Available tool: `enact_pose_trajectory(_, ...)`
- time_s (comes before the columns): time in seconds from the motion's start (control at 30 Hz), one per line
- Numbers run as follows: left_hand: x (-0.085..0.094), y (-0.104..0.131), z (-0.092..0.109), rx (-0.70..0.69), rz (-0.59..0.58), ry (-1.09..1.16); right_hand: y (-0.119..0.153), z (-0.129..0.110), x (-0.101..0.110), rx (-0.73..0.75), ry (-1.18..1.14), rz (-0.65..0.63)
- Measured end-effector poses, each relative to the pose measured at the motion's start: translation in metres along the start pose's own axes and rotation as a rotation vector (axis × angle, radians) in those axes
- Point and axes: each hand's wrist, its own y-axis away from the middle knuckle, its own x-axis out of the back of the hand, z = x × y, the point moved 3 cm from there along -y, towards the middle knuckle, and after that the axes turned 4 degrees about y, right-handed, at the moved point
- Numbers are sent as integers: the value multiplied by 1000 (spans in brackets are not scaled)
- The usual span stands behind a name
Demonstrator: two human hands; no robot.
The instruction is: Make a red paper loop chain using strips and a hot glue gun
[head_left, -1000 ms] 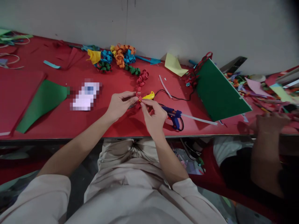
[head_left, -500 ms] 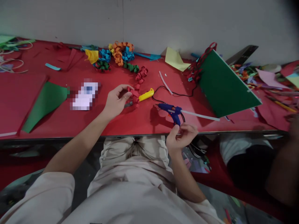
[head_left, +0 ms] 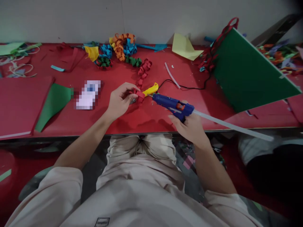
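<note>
Head view: from where I'm standing, the person's left hand point(head_left: 120, 100) has thumb and fingertips pinched on the near end of a red paper chain point(head_left: 144, 66), whose links run away across the red table point(head_left: 113, 123) to a green paper chain point(head_left: 134, 61). Beyond that sit curled orange links point(head_left: 120, 52) and blue links point(head_left: 130, 47).

Over on the other side, the right hand point(head_left: 191, 124) has its fingers wrapped around the grip of a blue hot glue gun point(head_left: 165, 102), lifted above the tabletop. Its nozzle points at the pinched red link, just beside it; I can't tell whether the two touch. A long translucent glue stick point(head_left: 232, 125) juts out of the gun's back.

Next to the nozzle lies a yellow handle point(head_left: 151, 90), partly hidden by the work. Another glue stick point(head_left: 172, 75) lies loose farther back, near the black cord point(head_left: 194, 88). Right of these leans a green board point(head_left: 251, 72), and left of the hands rests a pale rectangular item point(head_left: 88, 94), too blurred to name.
</note>
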Motion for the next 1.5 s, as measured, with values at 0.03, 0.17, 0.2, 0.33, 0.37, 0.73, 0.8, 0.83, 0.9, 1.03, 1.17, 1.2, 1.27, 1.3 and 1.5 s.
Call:
enact_pose_trajectory(0.03, -1, 0, 2, -4, 3, -4, -1, -5, -1, 17, 10, -2)
enact_pose_trajectory(0.17, -4, 0, 8, -14, -13, -16, -8, -13, -6, 46, 47, -49)
enact_pose_trajectory(0.2, -5, 0, 8, -24, -18, -16, -9, -13, -7, 55, 57, -59)
enact_pose_trajectory(0.33, -4, 0, 9, -97, -22, -31, -10, -15, -9, 80, 103, -68)
enact_pose_trajectory(0.37, -3, 0, 9, -118, -24, -35, -10, -15, -9, 82, 109, -65)
enact_pose_trajectory(0.73, -4, 0, 8, -130, -23, -74, -10, -18, -8, 96, 123, -50)
enact_pose_trajectory(0.8, -4, 0, 7, -124, -22, -68, -10, -18, -8, 104, 125, -43)
enact_pose_trajectory(0.83, -4, 0, 7, -125, -23, -68, -10, -18, -8, 107, 124, -41)
enact_pose_trajectory(0.9, -5, 0, 7, -141, -22, -66, -10, -18, -8, 110, 119, -39)
enact_pose_trajectory(1.03, -5, 0, 9, -164, -29, -68, -9, -18, -8, 104, 121, -37)
enact_pose_trajectory(1.17, -5, 0, 9, -161, -29, -81, -9, -18, -9, 115, 130, -37)
enact_pose_trajectory(1.2, -5, 0, 9, -159, -25, -82, -9, -18, -8, 112, 131, -33)
enact_pose_trajectory(1.27, -5, 0, 10, -152, -19, -88, -9, -19, -9, 100, 129, -33)
enact_pose_trajectory(1.3, -5, 0, 10, -145, -18, -94, -8, -19, -9, 94, 126, -38)
enact_pose_trajectory(1.5, -5, 0, 11, -171, -18, -141, -7, -20, -11, 49, 106, -52)
